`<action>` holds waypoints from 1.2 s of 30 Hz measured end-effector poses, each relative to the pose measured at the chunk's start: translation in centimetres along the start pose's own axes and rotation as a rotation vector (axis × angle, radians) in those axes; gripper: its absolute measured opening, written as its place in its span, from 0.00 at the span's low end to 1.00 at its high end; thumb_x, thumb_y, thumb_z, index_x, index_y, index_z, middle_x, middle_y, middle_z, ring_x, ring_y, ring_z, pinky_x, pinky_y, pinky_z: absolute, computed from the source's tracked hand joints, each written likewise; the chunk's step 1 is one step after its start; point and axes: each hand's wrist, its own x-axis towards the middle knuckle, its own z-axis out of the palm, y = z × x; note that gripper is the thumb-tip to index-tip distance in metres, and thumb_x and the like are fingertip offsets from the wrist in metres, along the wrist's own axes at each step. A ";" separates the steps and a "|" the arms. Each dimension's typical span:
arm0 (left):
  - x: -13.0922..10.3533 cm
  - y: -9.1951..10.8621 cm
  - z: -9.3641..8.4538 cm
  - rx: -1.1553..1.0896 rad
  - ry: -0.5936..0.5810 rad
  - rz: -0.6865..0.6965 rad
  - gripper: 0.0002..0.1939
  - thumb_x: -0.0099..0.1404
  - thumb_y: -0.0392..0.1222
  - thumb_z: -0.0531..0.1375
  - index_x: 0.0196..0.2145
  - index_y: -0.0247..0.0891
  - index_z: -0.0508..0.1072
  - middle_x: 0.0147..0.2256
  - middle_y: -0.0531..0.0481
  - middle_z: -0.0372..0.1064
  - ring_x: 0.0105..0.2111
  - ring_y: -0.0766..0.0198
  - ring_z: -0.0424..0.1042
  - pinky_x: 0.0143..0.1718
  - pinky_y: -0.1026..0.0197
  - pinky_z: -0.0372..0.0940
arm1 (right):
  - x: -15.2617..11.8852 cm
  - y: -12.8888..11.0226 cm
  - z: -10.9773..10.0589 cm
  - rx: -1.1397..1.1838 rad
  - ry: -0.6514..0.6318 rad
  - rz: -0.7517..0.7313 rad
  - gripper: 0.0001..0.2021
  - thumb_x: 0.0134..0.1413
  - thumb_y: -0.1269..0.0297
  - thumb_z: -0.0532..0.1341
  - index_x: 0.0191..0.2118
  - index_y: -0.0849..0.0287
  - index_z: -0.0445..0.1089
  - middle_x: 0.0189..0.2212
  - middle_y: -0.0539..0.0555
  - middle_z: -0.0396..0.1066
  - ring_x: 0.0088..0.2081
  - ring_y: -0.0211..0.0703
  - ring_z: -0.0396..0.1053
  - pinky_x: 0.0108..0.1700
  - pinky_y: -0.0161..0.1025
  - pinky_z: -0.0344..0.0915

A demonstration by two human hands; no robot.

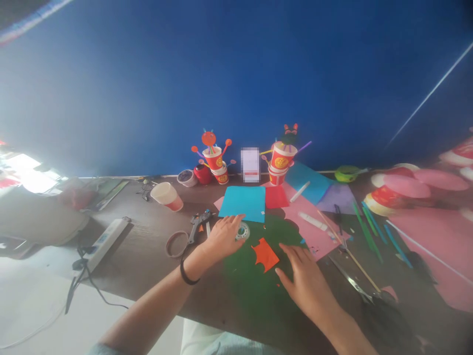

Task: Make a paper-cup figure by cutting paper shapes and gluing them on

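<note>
My left hand (224, 234) reaches over the green paper (244, 286) with its fingers stretched out. A pale ring (243, 230) with marks round it, perhaps a roll of tape, lies between its thumb and fingertips; I cannot tell whether they touch it. Just above is a light blue sheet of paper (242, 202). To the right, my right hand (305, 276) hovers or rests with thumb and fingers apart, holding nothing. Close to its fingertips lies an orange paper cutout (266, 255) with a scalloped edge.
A glue gun (197, 227), a brown tape roll (177, 244) and a paper cup (167, 196) stand left. Behind are cup figures (214, 158) (283, 158) and a phone (250, 165). Scissors (353, 281), a pink sheet (295, 212) and green pipe cleaners (367, 231) lie right. A power strip (107, 244) is far left.
</note>
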 end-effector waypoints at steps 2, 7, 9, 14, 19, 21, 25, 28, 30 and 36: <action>-0.3 -0.3 0.8 0.043 0.007 0.015 0.34 0.55 0.37 0.58 0.59 0.41 0.54 0.55 0.41 0.60 0.55 0.49 0.59 0.55 0.47 0.55 | 0.2 0.1 0.1 -0.010 -0.011 0.003 0.21 0.54 0.67 0.58 0.54 0.63 0.59 0.43 0.61 0.66 0.46 0.54 0.63 0.46 0.50 0.64; -1.2 1.2 2.5 -0.119 0.068 0.102 0.26 0.56 0.31 0.53 0.54 0.39 0.61 0.51 0.42 0.62 0.52 0.56 0.62 0.53 0.53 0.59 | 0.1 0.0 1.1 -0.051 -0.031 0.022 0.23 0.51 0.68 0.59 0.54 0.61 0.59 0.43 0.60 0.67 0.44 0.55 0.64 0.43 0.50 0.64; -1.3 2.3 3.0 -0.158 -0.008 0.083 0.23 0.57 0.38 0.56 0.52 0.36 0.63 0.46 0.41 0.65 0.48 0.54 0.64 0.50 0.53 0.61 | 0.1 -0.5 1.4 -0.067 -0.043 0.039 0.25 0.50 0.66 0.60 0.55 0.60 0.58 0.43 0.60 0.66 0.43 0.56 0.64 0.43 0.50 0.64; -1.1 4.6 3.3 -0.097 -0.144 0.004 0.34 0.50 0.47 0.64 0.52 0.29 0.62 0.48 0.35 0.62 0.50 0.44 0.62 0.52 0.47 0.59 | 0.1 -1.7 2.3 -0.107 -0.050 0.098 0.31 0.44 0.66 0.65 0.55 0.61 0.57 0.44 0.60 0.65 0.44 0.57 0.64 0.44 0.52 0.62; -0.9 5.2 3.0 -0.153 -0.212 -0.009 0.38 0.50 0.46 0.64 0.55 0.29 0.59 0.48 0.33 0.61 0.50 0.45 0.62 0.51 0.50 0.60 | 0.0 -2.1 3.1 -0.066 -0.026 0.142 0.32 0.43 0.70 0.65 0.56 0.59 0.55 0.43 0.59 0.65 0.44 0.56 0.65 0.45 0.50 0.63; -0.9 5.2 3.0 -0.199 -0.220 -0.026 0.42 0.48 0.47 0.65 0.58 0.28 0.56 0.49 0.33 0.62 0.50 0.46 0.64 0.51 0.50 0.60 | -0.1 -2.1 3.3 -0.053 -0.015 0.148 0.33 0.43 0.71 0.64 0.56 0.59 0.54 0.42 0.58 0.65 0.44 0.56 0.66 0.44 0.49 0.63; -1.2 5.2 3.0 -0.239 -0.221 -0.067 0.46 0.47 0.46 0.65 0.60 0.34 0.52 0.49 0.36 0.62 0.49 0.46 0.64 0.49 0.49 0.62 | -0.4 -2.1 3.5 -0.031 0.014 0.134 0.32 0.45 0.72 0.62 0.57 0.59 0.52 0.41 0.58 0.65 0.43 0.55 0.66 0.43 0.49 0.64; -1.6 5.1 3.3 -0.260 -0.162 -0.079 0.46 0.46 0.46 0.66 0.60 0.34 0.54 0.50 0.36 0.60 0.50 0.45 0.63 0.48 0.48 0.62 | -0.6 -2.1 3.6 -0.018 0.042 0.119 0.32 0.46 0.73 0.60 0.58 0.59 0.51 0.42 0.59 0.65 0.43 0.54 0.66 0.44 0.49 0.64; -1.7 4.8 3.7 -0.329 -0.124 -0.071 0.45 0.46 0.45 0.66 0.59 0.32 0.54 0.48 0.36 0.61 0.47 0.49 0.65 0.47 0.50 0.62 | -0.7 -2.1 3.6 -0.009 0.056 0.116 0.31 0.47 0.73 0.60 0.58 0.59 0.51 0.42 0.59 0.65 0.43 0.54 0.66 0.46 0.50 0.64; -1.1 3.9 5.5 -0.541 -0.081 -0.097 0.34 0.51 0.35 0.57 0.57 0.33 0.56 0.35 0.47 0.68 0.30 0.64 0.67 0.33 0.61 0.63 | -1.0 -1.6 3.7 0.039 0.060 0.111 0.31 0.51 0.71 0.57 0.60 0.59 0.47 0.45 0.61 0.64 0.47 0.55 0.64 0.45 0.49 0.65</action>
